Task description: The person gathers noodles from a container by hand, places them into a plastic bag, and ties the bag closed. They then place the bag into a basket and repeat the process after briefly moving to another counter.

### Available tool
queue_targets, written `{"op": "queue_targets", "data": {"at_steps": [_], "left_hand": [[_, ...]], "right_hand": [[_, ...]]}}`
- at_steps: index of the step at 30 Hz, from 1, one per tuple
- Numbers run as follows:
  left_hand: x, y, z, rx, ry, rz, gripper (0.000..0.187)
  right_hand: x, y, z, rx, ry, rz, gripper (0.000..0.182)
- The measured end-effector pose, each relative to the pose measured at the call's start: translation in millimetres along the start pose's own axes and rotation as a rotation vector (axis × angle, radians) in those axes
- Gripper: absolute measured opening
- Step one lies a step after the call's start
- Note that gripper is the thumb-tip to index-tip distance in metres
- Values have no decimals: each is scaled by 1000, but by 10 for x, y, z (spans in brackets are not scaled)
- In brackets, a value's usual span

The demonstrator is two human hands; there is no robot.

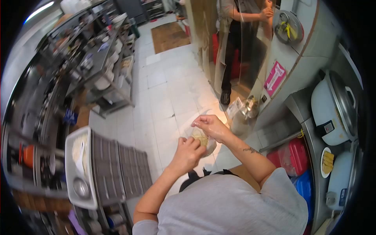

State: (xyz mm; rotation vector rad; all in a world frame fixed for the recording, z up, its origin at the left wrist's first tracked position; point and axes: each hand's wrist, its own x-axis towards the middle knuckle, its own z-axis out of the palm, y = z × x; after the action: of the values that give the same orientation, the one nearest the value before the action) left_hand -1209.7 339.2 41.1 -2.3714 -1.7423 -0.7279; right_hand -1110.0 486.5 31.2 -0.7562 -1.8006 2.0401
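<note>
Between my two hands, in front of my body, is a clear plastic bag with pale yellow, strand-like food in it. My left hand is at the bag's left side, its fingers curled against the bag and the food. At the upper right of the bag is my right hand, thumb and fingertips pinched together near the bag's rim. Whether the rim lies between those fingertips is too small to make out.
Left of me, a white tub with white contents and a metal bowl tops stacked grey crates. Rice cookers and a plate of yellow food stand at right. A person stands ahead beside a clear curtain.
</note>
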Motion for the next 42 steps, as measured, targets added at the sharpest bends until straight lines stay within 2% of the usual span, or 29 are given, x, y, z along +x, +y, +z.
{"op": "queue_targets", "data": {"at_steps": [2,5,7,11,12,15,19,22,26,29,33,36,39,40,42], "left_hand": [[172,-457,11,-134,-32,78,9],[457,-1043,88,-286,-55,186,13],[644,-1456,228,-370,-64,262,17],[984,-2358,504,-505,-148,203,19],[1100,-2585,508,-501,-164,182,20],[1410,-3196,410,-494,-216,117,22],[1893,-3985,299,-437,-191,135,23],[2189,-4433,381,-430,-151,159,22],[2630,-5061,675,-492,-218,254,20],[3009,-5429,1007,-664,-220,462,17],[3391,-5652,1149,-909,-354,677,13],[3560,-5654,1131,-1071,-509,785,12],[3604,-5635,1174,-1008,-676,851,16],[3606,-5665,1196,-972,-682,868,18],[3604,-5694,1256,-901,-688,900,21]], "right_hand": [[408,-14,-17,-15,77,-35,21],[823,-249,-54,58,145,63,18],[1179,-180,-202,83,96,102,16],[1939,-28,-513,106,-52,68,24],[2119,-63,-581,21,-36,2,27],[2723,-269,-751,-108,94,22,27],[3477,-634,-892,-309,47,-77,20],[3896,-596,-990,-471,178,-195,13],[4252,-554,-1085,-140,400,-181,5],[4534,-295,-1212,-6,600,-92,5],[4779,-319,-1193,-17,881,-182,4],[4874,-414,-1140,46,1066,-105,4],[4858,-408,-1055,-320,1292,6,7],[4789,-438,-1018,-467,1301,122,10],[4691,-442,-884,-479,1343,184,11]]}}
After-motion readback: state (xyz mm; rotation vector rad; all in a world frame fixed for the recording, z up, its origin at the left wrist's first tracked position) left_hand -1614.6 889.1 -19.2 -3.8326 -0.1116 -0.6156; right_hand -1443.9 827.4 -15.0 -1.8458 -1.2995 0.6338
